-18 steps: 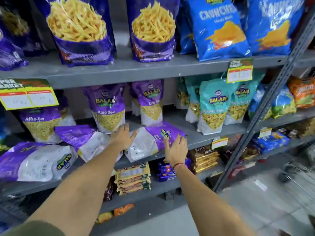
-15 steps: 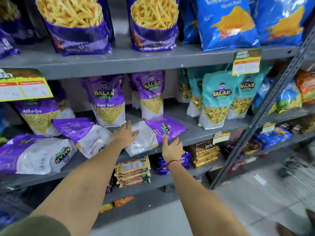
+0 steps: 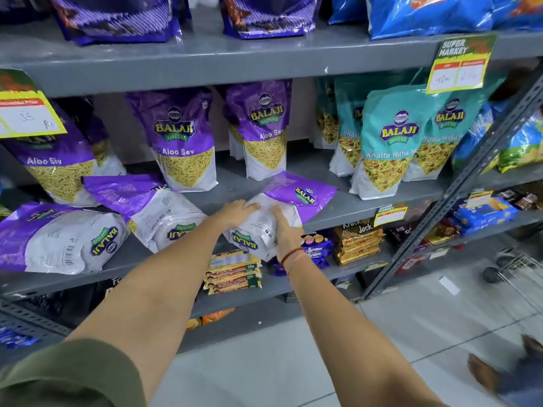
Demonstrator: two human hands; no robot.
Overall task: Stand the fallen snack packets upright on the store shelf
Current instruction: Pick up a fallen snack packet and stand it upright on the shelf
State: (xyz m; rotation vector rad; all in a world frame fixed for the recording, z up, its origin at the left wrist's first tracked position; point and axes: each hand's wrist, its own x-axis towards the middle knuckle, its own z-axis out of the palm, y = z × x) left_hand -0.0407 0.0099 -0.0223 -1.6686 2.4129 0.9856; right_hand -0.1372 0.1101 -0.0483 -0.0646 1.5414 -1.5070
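Three purple-and-white Balaji packets lie flat on the grey middle shelf (image 3: 346, 214): one at the far left (image 3: 58, 239), one in the middle (image 3: 155, 207), and one to the right (image 3: 296, 192). Both my hands grip the right fallen packet, whose white lower end overhangs the shelf's front edge. My left hand (image 3: 236, 211) holds its left side and my right hand (image 3: 283, 230) presses on its white face. Behind them, Aloo Sev packets (image 3: 182, 142) (image 3: 264, 127) stand upright against the back.
Teal Khatta Mitha packets (image 3: 390, 142) stand upright to the right. A slanted metal shelf post (image 3: 470, 177) runs down at the right. Biscuit packs (image 3: 235, 271) fill the lower shelf. Price tags (image 3: 461, 66) hang from the shelf above. A trolley (image 3: 517, 265) stands on the floor.
Both hands moved forward from open beside the right fallen packet and closed onto it. The view has come closer to the shelf and tilted down.
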